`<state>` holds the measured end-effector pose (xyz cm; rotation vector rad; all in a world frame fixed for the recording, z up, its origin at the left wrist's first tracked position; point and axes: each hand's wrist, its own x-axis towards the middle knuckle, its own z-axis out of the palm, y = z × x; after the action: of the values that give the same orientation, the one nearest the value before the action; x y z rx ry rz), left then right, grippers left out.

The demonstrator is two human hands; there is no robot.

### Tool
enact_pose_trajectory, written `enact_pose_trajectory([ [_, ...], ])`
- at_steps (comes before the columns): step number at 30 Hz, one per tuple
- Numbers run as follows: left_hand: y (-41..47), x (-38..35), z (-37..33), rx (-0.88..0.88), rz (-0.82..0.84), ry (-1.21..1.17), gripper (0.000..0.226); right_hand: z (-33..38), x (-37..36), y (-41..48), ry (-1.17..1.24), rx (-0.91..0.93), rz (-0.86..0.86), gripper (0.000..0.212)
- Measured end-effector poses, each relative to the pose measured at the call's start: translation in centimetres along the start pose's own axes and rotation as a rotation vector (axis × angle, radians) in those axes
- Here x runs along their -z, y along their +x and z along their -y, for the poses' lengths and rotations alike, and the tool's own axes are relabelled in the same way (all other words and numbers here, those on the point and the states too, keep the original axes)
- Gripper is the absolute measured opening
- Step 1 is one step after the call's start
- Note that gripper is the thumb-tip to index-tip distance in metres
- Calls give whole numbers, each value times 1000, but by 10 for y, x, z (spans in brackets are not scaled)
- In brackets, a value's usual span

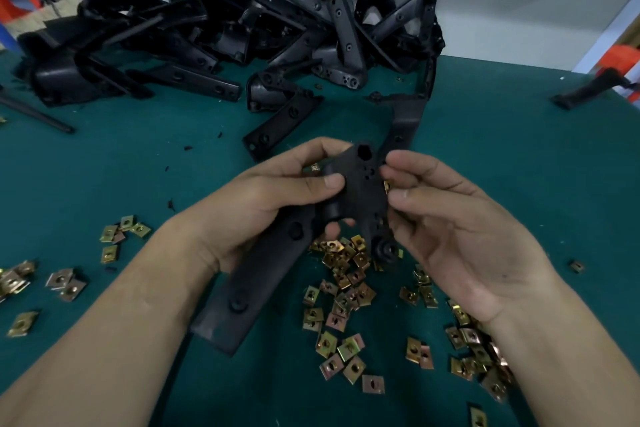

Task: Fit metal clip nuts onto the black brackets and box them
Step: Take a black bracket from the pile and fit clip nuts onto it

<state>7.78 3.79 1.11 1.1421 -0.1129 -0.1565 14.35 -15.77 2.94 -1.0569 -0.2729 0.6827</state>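
I hold a black plastic bracket [263,274] over the middle of the table, its long arm pointing down towards me. My left hand [277,198] grips its upper part, thumb across the front. My right hand [450,218] pinches a brass-coloured clip nut [387,186] against the bracket's right edge. Several loose clip nuts [346,274] lie scattered on the green mat below my hands.
A heap of black brackets [242,35] fills the back of the green table [121,166] against the grey wall. More clip nuts [20,281] lie at the left edge and at the right [478,354]. A single black part [588,87] rests at the far right.
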Motion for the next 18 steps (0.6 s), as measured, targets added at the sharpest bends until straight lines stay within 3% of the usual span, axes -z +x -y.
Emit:
enact_pose_trajectory([
  [6,1,0,5,37,6,28,36,2,0,-1,0,-22,-7,25],
  [13,2,-1,5,-1,-31,85,31,1,1,-2,9,-48,-46,24],
  [18,3,-2,6,7,-33,115,34,-2,0,-1,-11,-65,-88,35],
])
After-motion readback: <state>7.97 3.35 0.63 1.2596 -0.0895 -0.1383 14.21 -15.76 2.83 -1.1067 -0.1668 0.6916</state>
